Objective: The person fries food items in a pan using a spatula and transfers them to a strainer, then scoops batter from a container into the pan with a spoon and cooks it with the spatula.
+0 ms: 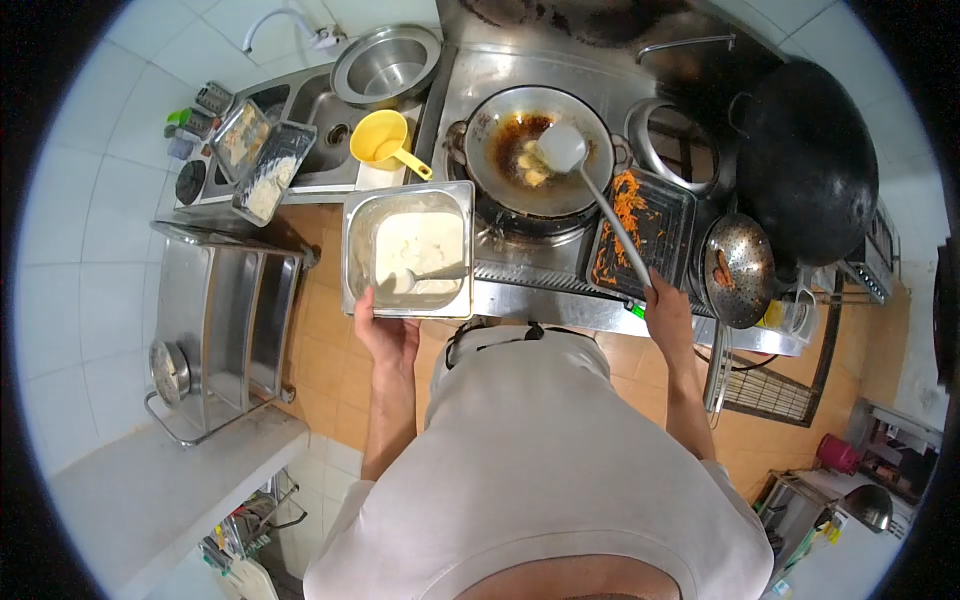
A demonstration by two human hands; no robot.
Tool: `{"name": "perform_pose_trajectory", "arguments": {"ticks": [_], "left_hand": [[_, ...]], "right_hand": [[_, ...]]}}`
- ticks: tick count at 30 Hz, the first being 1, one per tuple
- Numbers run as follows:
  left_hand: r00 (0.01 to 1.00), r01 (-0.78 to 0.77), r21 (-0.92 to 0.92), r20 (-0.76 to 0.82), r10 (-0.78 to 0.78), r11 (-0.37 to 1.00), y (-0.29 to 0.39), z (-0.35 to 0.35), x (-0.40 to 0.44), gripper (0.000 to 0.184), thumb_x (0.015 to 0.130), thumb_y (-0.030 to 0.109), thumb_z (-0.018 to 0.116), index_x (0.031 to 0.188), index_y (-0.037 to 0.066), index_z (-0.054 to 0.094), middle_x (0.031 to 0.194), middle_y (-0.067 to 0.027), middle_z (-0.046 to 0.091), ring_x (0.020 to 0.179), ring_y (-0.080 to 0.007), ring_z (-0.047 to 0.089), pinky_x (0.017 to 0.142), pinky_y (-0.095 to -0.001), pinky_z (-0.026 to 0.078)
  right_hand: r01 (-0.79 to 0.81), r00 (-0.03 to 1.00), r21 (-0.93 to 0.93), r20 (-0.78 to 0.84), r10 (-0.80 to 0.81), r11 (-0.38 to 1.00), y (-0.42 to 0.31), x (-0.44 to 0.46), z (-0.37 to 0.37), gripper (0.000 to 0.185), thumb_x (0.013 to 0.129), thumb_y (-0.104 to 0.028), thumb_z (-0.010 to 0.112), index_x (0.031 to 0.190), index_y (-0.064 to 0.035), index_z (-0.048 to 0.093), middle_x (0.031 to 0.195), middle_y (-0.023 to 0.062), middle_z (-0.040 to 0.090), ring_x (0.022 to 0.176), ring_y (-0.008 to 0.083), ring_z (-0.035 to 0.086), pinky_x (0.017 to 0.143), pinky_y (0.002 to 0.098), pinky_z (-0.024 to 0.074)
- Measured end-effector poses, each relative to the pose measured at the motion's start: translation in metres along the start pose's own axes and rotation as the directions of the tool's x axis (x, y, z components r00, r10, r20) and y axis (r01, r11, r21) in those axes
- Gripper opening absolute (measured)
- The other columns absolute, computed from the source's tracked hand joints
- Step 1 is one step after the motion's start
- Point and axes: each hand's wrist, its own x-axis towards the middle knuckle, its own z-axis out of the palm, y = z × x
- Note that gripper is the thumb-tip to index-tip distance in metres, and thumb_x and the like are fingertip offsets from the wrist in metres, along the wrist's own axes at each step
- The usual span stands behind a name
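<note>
My left hand (pixel 388 335) grips the near edge of a square metal pan (pixel 357 290), thumb over the rim. Pale, creamy batter (pixel 420 240) fills part of it, and a spoon (pixel 403 280) lies in the batter. My right hand (pixel 666 306) is closed around the long handle of a spatula (pixel 562 148). The spatula's broad grey blade is over the wok (pixel 480 170), near several yellowish pieces (pixel 532 170) in dark oil. Beside the wok, close to my right hand, a black tray (pixel 662 235) holds orange shreds (pixel 628 205); the spatula handle crosses above it.
A perforated strainer (pixel 738 265) rests right of the tray, below a large black wok (pixel 808 160). A yellow dipper (pixel 380 138) sits by the sink (pixel 325 110), near a steel pot (pixel 387 65). Two food trays (pixel 272 185) stand further left, above a metal cart (pixel 235 320).
</note>
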Motion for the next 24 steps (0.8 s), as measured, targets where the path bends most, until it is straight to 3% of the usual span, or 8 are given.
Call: {"name": "perform_pose_trajectory", "arguments": {"ticks": [5, 9, 15, 18, 24], "left_hand": [[1.0, 0.004, 0.005, 0.0, -0.004, 1.0, -0.0001, -0.0006, 0.0003, 0.062, 0.086, 0.044, 0.056, 0.131, 0.002, 0.049, 0.125, -0.0124, 0.058, 0.112, -0.0288, 0.06, 0.092, -0.044, 0.053], [0.998, 0.009, 0.005, 0.056, -0.009, 1.0, 0.0018, 0.0012, 0.0015, 0.062, 0.086, 0.043, 0.055, 0.131, 0.001, 0.049, 0.125, -0.0124, 0.059, 0.111, -0.0287, 0.061, 0.091, -0.0439, 0.053], [1.0, -0.004, 0.014, 0.002, 0.004, 1.0, 0.0012, 0.0041, -0.0017, 0.061, 0.087, 0.043, 0.055, 0.13, 0.001, 0.05, 0.124, -0.0123, 0.059, 0.109, -0.0284, 0.062, 0.09, -0.0429, 0.054], [1.0, 0.0, 0.008, 0.031, -0.001, 1.0, 0.0017, 0.0036, 0.0017, 0.06, 0.087, 0.043, 0.055, 0.13, 0.001, 0.05, 0.124, -0.0122, 0.059, 0.109, -0.0279, 0.062, 0.089, -0.0424, 0.054], [1.0, 0.019, 0.002, 0.009, -0.02, 1.0, 0.0011, 0.0017, -0.0002, 0.06, 0.087, 0.044, 0.055, 0.13, 0.002, 0.05, 0.124, -0.0121, 0.059, 0.11, -0.0277, 0.061, 0.09, -0.0419, 0.054]], "right_hand": [[-0.024, 0.999, -0.127, -0.052, 0.018, 0.992, -0.0032, 0.0026, 0.0063, 0.037, 0.093, -0.017, 0.054, 0.126, -0.0016, 0.058, 0.083, 0.0272, 0.065, 0.076, 0.0453, 0.065, 0.069, 0.0525, 0.0521], [0.024, 0.999, -0.014, -0.025, -0.024, 1.0, 0.0004, 0.0041, -0.0015, 0.038, 0.093, -0.018, 0.055, 0.127, -0.0013, 0.057, 0.081, 0.0273, 0.065, 0.076, 0.0449, 0.065, 0.069, 0.052, 0.0523], [0.011, 0.997, -0.202, -0.071, -0.026, 0.979, -0.0013, 0.0058, 0.0069, 0.036, 0.094, -0.017, 0.053, 0.126, -0.0012, 0.057, 0.078, 0.0256, 0.066, 0.071, 0.0443, 0.064, 0.067, 0.0525, 0.0521], [0.039, 0.999, -0.096, -0.022, -0.041, 0.995, 0.0017, 0.0034, 0.002, 0.036, 0.094, -0.016, 0.052, 0.127, -0.0014, 0.056, 0.077, 0.0252, 0.066, 0.07, 0.044, 0.065, 0.067, 0.0526, 0.052], [0.037, 0.998, -0.184, -0.048, -0.047, 0.982, -0.004, 0.0067, 0.0076, 0.037, 0.093, -0.017, 0.054, 0.127, -0.0014, 0.056, 0.08, 0.0251, 0.067, 0.077, 0.0449, 0.066, 0.07, 0.0545, 0.0517]]}}
